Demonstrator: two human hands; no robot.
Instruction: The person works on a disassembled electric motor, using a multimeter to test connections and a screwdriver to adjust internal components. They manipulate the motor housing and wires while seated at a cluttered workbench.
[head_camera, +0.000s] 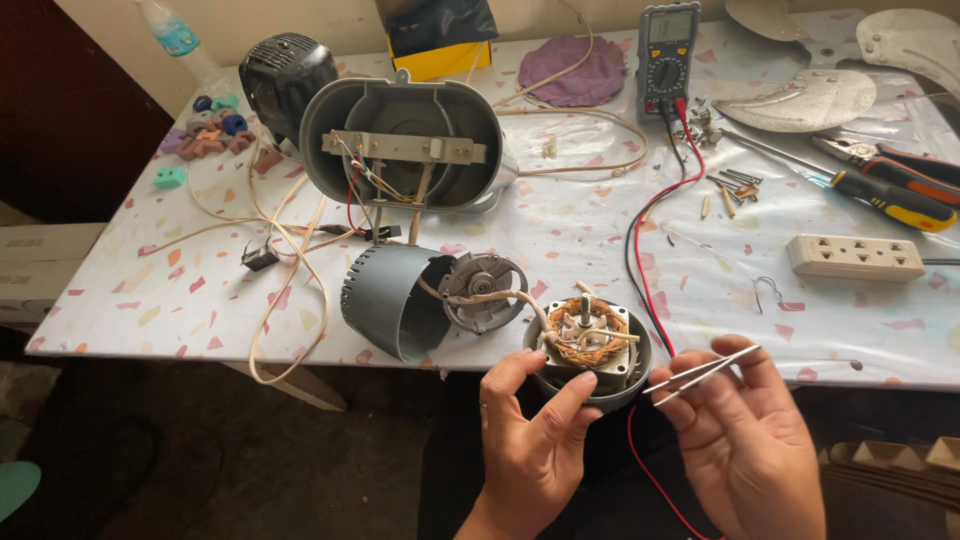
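My left hand (535, 440) cups a small fan motor (588, 345) from below, at the table's front edge. The motor shows copper windings, a steel shaft and a grey rear cover. My right hand (745, 430) pinches metal tweezers (700, 372), whose tips point left toward the motor without touching it. A cream wire runs from the motor to a grey cylindrical housing (385, 300) with a round metal end plate (483, 290) lying beside it.
An open grey fan base (405, 145) with wiring stands behind. A multimeter (667, 55) with red and black leads sits at the back. Screwdriver and pliers (885, 185), loose screws (735, 185), a white power strip (855, 256) and metal blades (810, 100) lie right. Cream cord loops left.
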